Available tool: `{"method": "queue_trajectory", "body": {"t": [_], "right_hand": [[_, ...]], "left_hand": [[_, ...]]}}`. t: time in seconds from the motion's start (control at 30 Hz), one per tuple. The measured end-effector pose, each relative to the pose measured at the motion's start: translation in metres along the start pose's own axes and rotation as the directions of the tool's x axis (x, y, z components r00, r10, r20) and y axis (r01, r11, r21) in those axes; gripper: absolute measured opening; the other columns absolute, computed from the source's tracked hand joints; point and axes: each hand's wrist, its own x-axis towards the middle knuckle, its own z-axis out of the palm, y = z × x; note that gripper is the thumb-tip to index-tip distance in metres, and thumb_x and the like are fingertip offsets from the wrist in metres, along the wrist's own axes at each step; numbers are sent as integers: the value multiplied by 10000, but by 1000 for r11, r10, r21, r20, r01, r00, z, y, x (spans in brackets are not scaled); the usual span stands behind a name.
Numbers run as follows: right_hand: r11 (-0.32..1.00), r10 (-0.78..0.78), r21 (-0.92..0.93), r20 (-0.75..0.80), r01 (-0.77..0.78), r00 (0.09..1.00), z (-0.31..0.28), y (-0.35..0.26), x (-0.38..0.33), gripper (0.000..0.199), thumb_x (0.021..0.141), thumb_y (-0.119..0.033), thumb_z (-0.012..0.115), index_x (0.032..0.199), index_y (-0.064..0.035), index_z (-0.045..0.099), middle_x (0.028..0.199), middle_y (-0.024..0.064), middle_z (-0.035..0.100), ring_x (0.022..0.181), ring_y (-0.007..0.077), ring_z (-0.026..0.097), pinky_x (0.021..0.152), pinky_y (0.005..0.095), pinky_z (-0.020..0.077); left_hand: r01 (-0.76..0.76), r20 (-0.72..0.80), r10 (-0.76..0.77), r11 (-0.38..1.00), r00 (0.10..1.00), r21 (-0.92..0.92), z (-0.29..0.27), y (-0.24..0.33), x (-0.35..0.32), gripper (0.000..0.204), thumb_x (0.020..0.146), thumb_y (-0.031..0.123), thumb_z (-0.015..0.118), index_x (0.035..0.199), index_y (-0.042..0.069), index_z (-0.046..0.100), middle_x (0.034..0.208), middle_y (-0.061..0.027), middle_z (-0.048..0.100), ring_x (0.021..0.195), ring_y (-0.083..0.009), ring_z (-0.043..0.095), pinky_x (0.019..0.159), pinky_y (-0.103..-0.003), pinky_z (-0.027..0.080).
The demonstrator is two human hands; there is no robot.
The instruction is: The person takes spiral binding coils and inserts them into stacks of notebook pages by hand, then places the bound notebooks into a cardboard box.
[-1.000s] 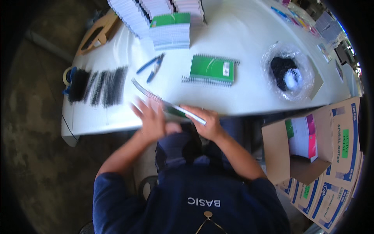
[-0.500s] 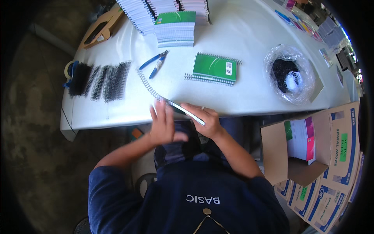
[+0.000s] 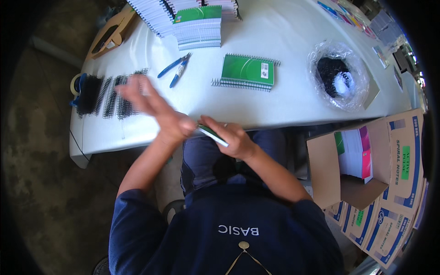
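Beside open carton, green notebook

Green notebook, seemingly black coils.

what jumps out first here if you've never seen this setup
The eye lands on the two hands at the near edge of the white table: the right hand grips a thin green notebook edge-on, while the left hand is a motion blur beside it. Next come the green spiral notebook lying mid-table, and the row of black binding coils at the left end.
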Motion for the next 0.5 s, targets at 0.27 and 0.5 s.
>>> {"method": "queue_trajectory", "body": {"t": [0.27, 0.5], "right_hand": [[999, 32, 36, 2, -32, 999, 0, 7, 5, 581, 747, 9, 638, 1295, 26, 446, 1093, 141, 643, 839, 280, 665, 745, 332, 535], [964, 150, 240, -134, -114, 980, 13, 11, 6, 616, 779, -29, 617, 1349, -55, 386, 1098, 148, 630, 851, 312, 654, 726, 368, 527]], "left_hand": [[-54, 130, 62, 996, 990, -68, -1, 20, -26, 1045, 737, 756, 445, 1386, -38, 243, 1324, -354, 323, 1144, -539, 374, 916, -646, 273], [-106, -5, 106, 988, 994, -111, 19, 13, -21, 1185, 674, 838, 392, 1420, -48, 144, 1417, -376, 96, 1321, -554, 81, 1029, -654, 59]]}}
